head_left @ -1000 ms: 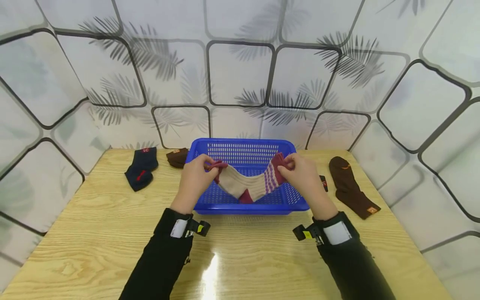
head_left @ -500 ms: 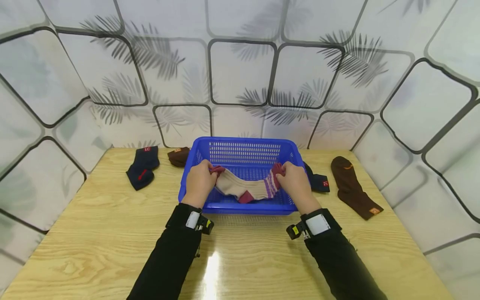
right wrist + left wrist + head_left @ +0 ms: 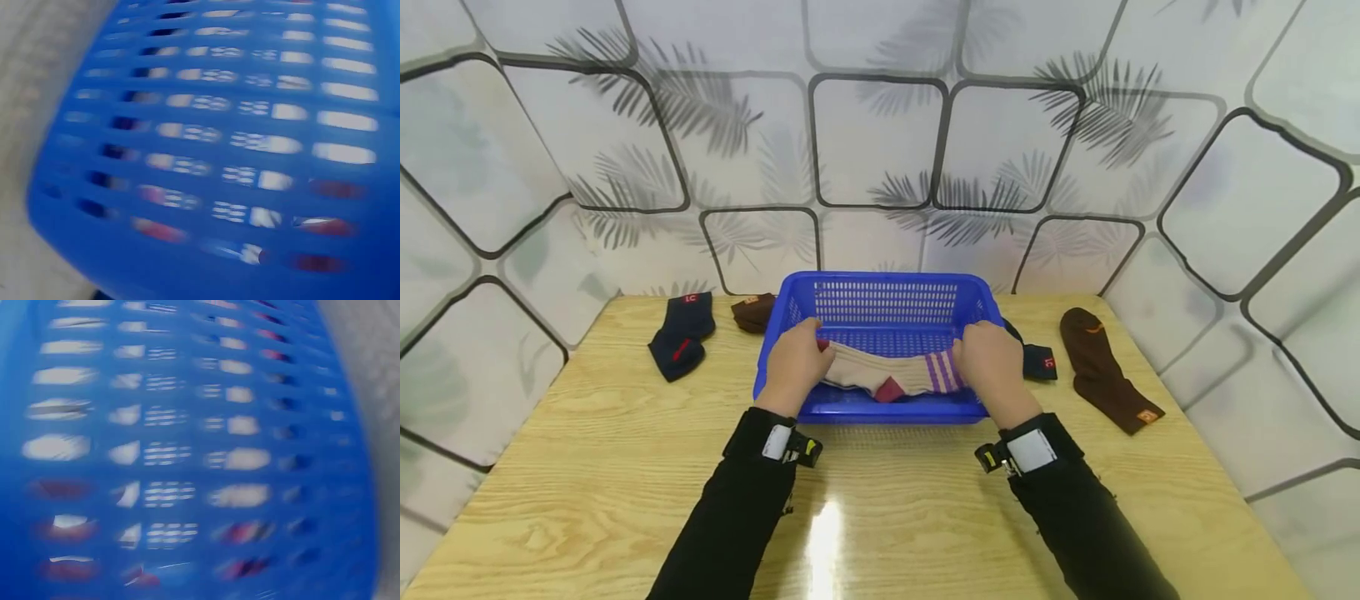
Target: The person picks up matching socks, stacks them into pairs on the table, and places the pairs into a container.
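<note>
A cream sock (image 3: 859,367) with a maroon heel, a maroon toe and purple stripes stretches sideways low inside the blue plastic basket (image 3: 891,410), near its front wall. Its left end, the maroon toe, is gripped by my left hand (image 3: 796,367). At the striped cuff, my right hand (image 3: 992,360) grips the other end, with the fingers curled over it. Both hands reach over the front corners of the basket. The two wrist views are blurred and filled by the slotted basket wall (image 3: 206,478), (image 3: 187,144); neither hand shows there.
On the wooden table (image 3: 880,500), a navy sock (image 3: 681,337) and a brown sock (image 3: 754,313) lie left of the basket. Right of it are another navy sock (image 3: 1039,363) and a long brown sock (image 3: 1105,371). A patterned wall covering (image 3: 880,142) rises behind.
Both hands have lowered the cream sock into the basket. It has gone from sagging between the fingertips to lying nearly straight. The navy sock at right came into view as the right arm shifted.
</note>
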The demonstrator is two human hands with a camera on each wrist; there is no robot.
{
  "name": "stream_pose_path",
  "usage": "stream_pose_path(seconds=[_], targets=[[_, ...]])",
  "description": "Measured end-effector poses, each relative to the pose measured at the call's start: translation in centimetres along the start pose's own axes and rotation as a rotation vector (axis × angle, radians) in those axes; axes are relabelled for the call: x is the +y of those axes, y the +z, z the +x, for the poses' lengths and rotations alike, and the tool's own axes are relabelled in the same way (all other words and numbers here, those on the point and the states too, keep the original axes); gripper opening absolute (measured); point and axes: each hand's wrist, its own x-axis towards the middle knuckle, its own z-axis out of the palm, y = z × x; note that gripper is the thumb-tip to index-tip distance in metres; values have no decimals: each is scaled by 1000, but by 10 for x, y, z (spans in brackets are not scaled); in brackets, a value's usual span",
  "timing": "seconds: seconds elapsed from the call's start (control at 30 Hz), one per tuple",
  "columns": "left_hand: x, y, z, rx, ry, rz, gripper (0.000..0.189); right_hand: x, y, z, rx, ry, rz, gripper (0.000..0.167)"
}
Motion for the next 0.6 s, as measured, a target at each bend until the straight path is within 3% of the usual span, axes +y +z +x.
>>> stream_pose_path(seconds=[0.17,0.3,0.4,0.6], targets=[[-24,-37,4,117,25,-139,36,10,-29,-27,109,-82,88,29],[-61,-53,16,50,-27,-165,36,21,-49,-54,144,-111,171,25],[-87,-47,24,-48,-30,-104,37,27,-54,-72,180,-154,220,20],[-118,-13,39,-232,99,55,49,28,-53,-93,236,-249,281,11]])
